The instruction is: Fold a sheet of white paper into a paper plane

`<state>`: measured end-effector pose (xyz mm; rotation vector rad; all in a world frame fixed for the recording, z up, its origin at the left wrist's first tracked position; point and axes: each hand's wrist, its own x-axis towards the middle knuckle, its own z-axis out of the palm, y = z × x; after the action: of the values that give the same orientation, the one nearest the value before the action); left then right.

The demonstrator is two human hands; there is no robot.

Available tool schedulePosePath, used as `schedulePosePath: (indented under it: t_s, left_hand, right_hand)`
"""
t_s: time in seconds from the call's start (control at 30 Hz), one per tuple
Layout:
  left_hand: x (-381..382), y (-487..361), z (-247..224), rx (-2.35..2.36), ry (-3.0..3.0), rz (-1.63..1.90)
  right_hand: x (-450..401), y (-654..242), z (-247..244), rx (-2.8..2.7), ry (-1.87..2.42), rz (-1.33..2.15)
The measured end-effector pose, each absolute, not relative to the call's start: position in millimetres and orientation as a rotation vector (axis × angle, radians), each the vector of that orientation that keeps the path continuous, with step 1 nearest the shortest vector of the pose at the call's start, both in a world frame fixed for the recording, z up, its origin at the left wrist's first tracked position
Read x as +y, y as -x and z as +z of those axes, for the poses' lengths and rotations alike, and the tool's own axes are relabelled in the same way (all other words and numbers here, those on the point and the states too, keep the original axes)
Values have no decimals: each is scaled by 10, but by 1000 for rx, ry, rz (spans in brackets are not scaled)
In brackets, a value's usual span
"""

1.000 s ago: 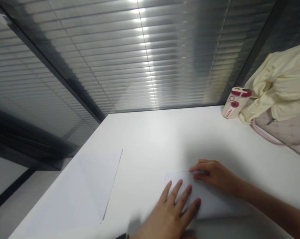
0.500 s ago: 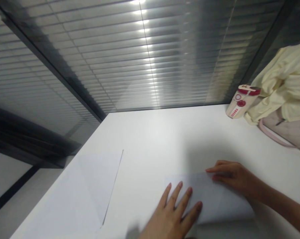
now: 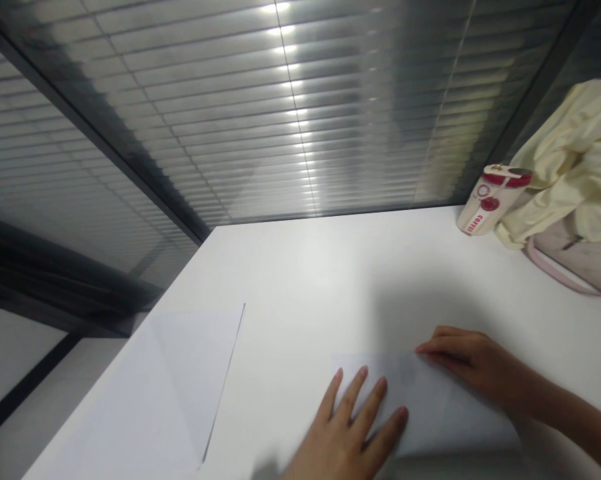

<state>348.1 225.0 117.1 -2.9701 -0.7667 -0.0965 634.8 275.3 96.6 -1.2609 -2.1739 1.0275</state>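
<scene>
A sheet of white paper [image 3: 445, 407] lies on the white table at the lower right, its near part bent or folded and casting a shadow below. Flat on the paper's left part rests my left hand [image 3: 348, 427], fingers spread. At the paper's far edge, my right hand [image 3: 460, 357] pinches it between thumb and index finger. Part of the sheet is hidden under my left hand, and its near end is cut off by the bottom of the view.
More white paper [image 3: 150, 393] lies at the table's left side. A cream and red coffee tumbler [image 3: 493, 201] stands at the back right, beside a pale yellow cloth [image 3: 575, 160] and a pinkish bag [image 3: 575, 257]. Blinds [image 3: 260, 120] behind glass rise along the table's far edge.
My right thumb and index finger have closed together on the paper's far edge. My left hand stays spread in nearly the same place. The view has shifted slightly.
</scene>
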Motion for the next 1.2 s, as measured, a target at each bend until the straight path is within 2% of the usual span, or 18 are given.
schedulePosePath:
  t_s: [0.17, 0.43, 0.53, 0.67, 0.73, 0.87, 1.2]
  left_hand:
    - [2263, -3476, 1102, -734, 2948, -134]
    - [2238, -3431, 1086, -865, 3063, -392]
    - [2334, -3411, 1156, -1460, 3064, -857]
    - [2540, -3417, 1181, -2476, 2533, -1721]
    - [2608, -3434, 1177, -2864, 2433, -1927]
    - [2630, -3487, 1233, -3284, 2239, -2026]
    - [2618, -3534, 1392, -3502, 2001, -2247]
  right_hand:
    - [2915, -6063, 1187, -2287, 1501, 988]
    - [3040, -5565, 1182, -2180, 1388, 1164]
    - [2989, -5604, 1175, -2126, 1360, 1192]
    - [2949, -5689, 1199, -2095, 1306, 1190]
    - [2947, -5716, 1203, -2078, 1268, 1171]
    - [2959, -5744, 1207, -2057, 1189, 1144]
    - [2958, -5698, 1217, -1983, 1258, 1228]
